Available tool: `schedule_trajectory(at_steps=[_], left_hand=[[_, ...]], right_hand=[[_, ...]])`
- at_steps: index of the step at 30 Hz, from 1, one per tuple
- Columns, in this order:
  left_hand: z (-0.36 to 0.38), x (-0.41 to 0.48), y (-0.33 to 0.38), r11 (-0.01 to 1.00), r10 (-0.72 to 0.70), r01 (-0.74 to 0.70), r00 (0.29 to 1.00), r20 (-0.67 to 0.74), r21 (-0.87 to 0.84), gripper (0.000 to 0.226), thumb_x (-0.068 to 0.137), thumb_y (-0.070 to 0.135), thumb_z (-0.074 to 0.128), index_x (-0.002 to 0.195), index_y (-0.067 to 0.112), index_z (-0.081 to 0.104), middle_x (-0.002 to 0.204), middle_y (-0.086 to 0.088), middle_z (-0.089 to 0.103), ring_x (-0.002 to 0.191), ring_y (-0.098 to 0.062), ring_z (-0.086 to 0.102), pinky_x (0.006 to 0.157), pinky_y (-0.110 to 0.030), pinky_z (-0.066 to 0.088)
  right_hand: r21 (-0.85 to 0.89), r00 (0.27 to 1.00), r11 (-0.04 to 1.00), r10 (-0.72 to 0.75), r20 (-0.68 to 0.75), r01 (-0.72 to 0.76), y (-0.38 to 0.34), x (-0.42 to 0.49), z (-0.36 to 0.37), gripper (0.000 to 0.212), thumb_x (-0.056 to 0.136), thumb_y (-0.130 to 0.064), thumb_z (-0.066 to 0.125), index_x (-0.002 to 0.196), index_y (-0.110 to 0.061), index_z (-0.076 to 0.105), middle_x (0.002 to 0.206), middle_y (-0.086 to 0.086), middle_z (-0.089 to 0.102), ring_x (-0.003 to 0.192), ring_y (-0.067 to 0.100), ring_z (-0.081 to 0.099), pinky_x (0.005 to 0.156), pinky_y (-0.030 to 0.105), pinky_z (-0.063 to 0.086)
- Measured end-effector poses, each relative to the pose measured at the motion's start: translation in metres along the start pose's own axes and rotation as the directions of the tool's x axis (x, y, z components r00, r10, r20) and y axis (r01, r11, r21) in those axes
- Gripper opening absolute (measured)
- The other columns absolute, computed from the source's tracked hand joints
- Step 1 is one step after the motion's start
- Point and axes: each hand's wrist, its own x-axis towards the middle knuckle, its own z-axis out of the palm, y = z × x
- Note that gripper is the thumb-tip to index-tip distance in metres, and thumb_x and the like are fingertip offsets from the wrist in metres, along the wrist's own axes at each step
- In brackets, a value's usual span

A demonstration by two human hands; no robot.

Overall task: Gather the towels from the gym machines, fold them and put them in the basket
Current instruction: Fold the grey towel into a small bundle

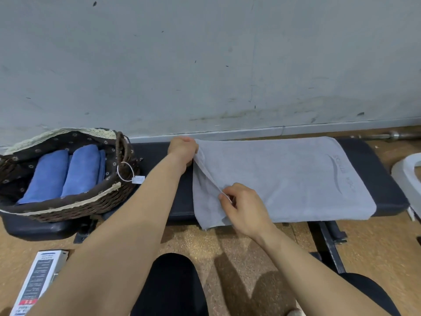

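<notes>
Grey wall (205, 53), black bench (378, 176), grey towel (284, 179)

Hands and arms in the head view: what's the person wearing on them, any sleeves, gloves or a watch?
Nothing worn shows on them. The left arm and right arm are bare as far as the frame reaches, no sleeves. The left hand and right hand are ungloved; no watch or band at either wrist, no ring on the fingers that show. Black trousers cover the knees.
</notes>
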Motion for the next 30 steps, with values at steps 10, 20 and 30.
schedule_trajectory(at_steps=[10,20,30], left_hand=[[0.069,-0.006,0.026,0.98,0.095,-0.11,0.991,0.094,0.168,0.023,0.079,-0.002,0.059,0.092,0.015,0.066,0.08,-0.008,0.061,0.061,-0.02,0.055,0.061,-0.03,0.054],[0.187,-0.035,0.055,0.894,0.36,-0.367,0.93,0.074,0.257,0.023,0.073,0.008,0.065,0.088,0.025,0.067,0.072,0.007,0.056,0.058,-0.014,0.055,0.058,-0.023,0.044],[0.321,-0.055,0.079,0.86,0.449,-0.488,0.862,0.234,0.148,0.022,0.072,0.013,0.056,0.084,0.025,0.069,0.082,-0.001,0.074,0.079,-0.018,0.071,0.084,-0.031,0.058]], right_hand=[[0.13,0.985,0.98,0.162,-0.057,-0.154,0.058,-0.027,-0.063,0.015,0.098,-0.024,0.054,0.101,-0.029,0.068,0.064,-0.014,0.058,0.067,0.004,0.056,0.06,0.022,0.042],[0.262,0.929,0.93,0.314,-0.194,-0.259,0.118,-0.063,-0.126,0.023,0.095,-0.017,0.053,0.079,-0.032,0.058,0.072,-0.011,0.058,0.072,0.004,0.054,0.06,0.019,0.037],[0.331,0.725,0.828,0.558,-0.403,-0.453,0.2,-0.094,-0.185,0.02,0.094,-0.018,0.051,0.078,-0.025,0.062,0.071,-0.001,0.063,0.067,0.012,0.055,0.058,0.031,0.042]])
